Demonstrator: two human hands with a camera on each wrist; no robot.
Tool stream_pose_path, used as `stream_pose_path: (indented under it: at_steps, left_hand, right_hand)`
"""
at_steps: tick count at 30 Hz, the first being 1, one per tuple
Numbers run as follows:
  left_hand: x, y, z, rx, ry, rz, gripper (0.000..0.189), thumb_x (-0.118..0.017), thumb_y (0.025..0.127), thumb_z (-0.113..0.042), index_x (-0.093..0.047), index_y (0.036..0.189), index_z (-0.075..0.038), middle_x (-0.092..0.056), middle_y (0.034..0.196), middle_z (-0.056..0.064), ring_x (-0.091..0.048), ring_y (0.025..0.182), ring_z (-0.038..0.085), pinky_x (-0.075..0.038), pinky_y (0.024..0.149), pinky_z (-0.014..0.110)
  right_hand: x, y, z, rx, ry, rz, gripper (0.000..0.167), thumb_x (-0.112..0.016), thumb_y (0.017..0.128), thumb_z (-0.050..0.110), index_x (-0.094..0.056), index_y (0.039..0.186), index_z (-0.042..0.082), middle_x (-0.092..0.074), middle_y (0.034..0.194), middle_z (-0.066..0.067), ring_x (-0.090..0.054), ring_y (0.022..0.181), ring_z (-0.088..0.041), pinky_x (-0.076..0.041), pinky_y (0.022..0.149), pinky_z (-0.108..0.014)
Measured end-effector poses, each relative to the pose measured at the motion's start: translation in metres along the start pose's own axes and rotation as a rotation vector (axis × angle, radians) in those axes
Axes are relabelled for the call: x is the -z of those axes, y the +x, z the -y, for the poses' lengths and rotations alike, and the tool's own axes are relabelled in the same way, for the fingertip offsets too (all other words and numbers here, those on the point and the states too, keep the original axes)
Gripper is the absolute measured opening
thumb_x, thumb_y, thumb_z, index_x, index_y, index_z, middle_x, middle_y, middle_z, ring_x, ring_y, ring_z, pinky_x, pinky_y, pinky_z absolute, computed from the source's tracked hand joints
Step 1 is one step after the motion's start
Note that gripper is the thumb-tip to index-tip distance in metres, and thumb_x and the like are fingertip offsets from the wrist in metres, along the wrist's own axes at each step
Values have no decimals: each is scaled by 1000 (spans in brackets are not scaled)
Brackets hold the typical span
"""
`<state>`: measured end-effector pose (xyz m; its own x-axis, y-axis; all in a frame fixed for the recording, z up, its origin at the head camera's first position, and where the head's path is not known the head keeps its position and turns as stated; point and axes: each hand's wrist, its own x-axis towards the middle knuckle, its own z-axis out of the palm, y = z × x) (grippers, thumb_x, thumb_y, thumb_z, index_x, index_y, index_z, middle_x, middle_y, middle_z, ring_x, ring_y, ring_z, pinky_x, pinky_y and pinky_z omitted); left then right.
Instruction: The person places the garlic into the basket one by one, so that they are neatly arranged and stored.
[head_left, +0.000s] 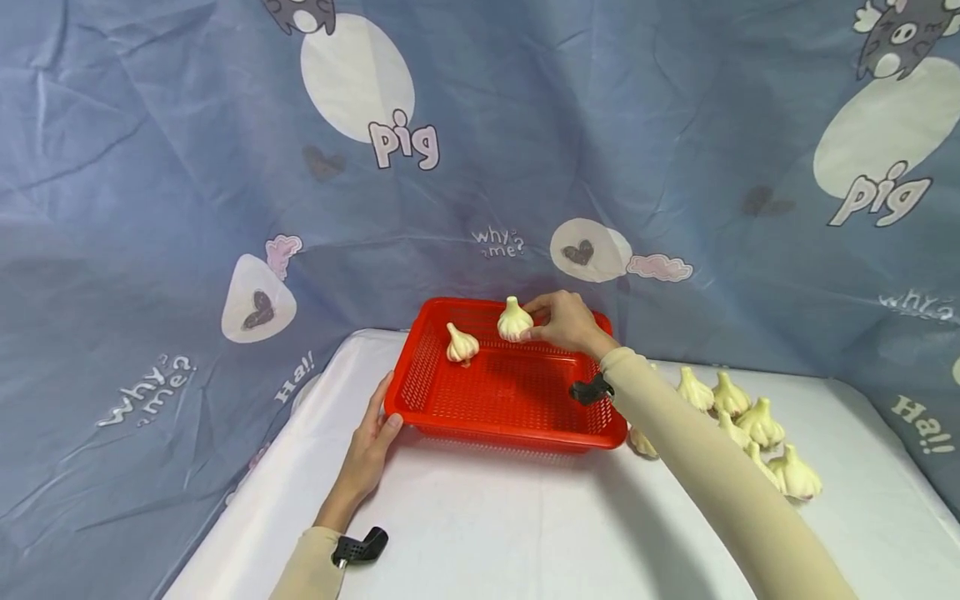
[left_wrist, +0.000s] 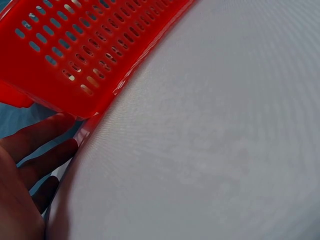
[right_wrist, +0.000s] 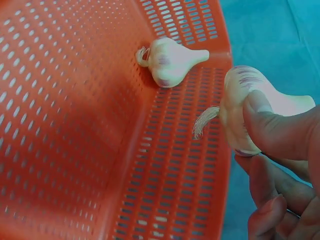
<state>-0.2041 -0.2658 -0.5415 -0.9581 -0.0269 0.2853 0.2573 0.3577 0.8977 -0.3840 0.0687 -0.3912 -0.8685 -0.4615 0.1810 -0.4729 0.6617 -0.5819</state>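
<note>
A red plastic basket (head_left: 506, 433) with perforated walls stands on the white table. My left hand (head_left: 371, 442) holds its front left corner, thumb at the rim; in the left wrist view several fingers (left_wrist: 45, 132) touch the red wall from outside. With thumb and fingers my right hand (head_left: 566, 321) pinches a garlic bulb (head_left: 513, 321) above the back of the basket. This bulb hangs with its roots toward the basket and its stem away in the right wrist view. Another garlic bulb (right_wrist: 170, 62) lies inside, at the back left.
Several more garlic bulbs (head_left: 761, 425) are grouped on the table to the right of the basket, partly hidden by the right sleeve (head_left: 697, 467). A blue printed cloth (head_left: 495, 167) hangs close behind the basket. White table surface (head_left: 487, 533) extends in front.
</note>
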Motion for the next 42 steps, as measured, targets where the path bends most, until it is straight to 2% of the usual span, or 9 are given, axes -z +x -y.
stream_pose_path:
  at_steps: [9, 20, 26, 31, 42]
  left_hand:
    - [-1, 0, -1, -20, -31, -1, 69, -51, 109, -20, -22, 170, -36, -32, 174, 1, -46, 151, 34, -36, 113, 15]
    - [-3, -6, -2, -3, 2, 8, 70, -52, 107, -23, -23, 169, -39, -35, 173, 0, -49, 150, 29, -38, 114, 22]
    - [-1, -3, -2, -22, -8, 7, 70, -52, 108, -22, -23, 170, -38, -35, 173, -1, -49, 150, 31, -38, 113, 19]
    - [-2, 1, -3, -30, -34, -1, 70, -52, 108, -19, -23, 170, -36, -36, 173, 0, -51, 148, 31, -38, 113, 16]
    - [-1, -1, -4, -13, -31, 12, 70, -52, 109, -21, -22, 170, -38, -33, 174, -1, -49, 150, 32, -39, 113, 19]
  right_hand:
    - [-29, 17, -5, -33, 38, 26, 44, -95, 80, 26, -81, 119, 10, -81, 115, -7, -75, 112, -29, -57, 100, -48]
    - [-63, 13, -28, -91, 11, 47, 42, -94, 80, 29, -82, 116, 10, -83, 105, -6, -78, 102, -24, -59, 90, -41]
    - [-66, 18, -29, -96, -8, 30, 42, -95, 79, 31, -83, 115, 11, -83, 101, -5, -78, 99, -23, -59, 89, -43]
    - [-66, 23, -29, -80, -80, 47, 42, -95, 79, 37, -83, 112, 14, -84, 100, -2, -77, 99, -23, -59, 86, -45]
    - [-73, 24, -31, -75, -180, 90, 42, -92, 79, 50, -83, 105, 19, -83, 98, 3, -75, 95, -21, -58, 82, -45]
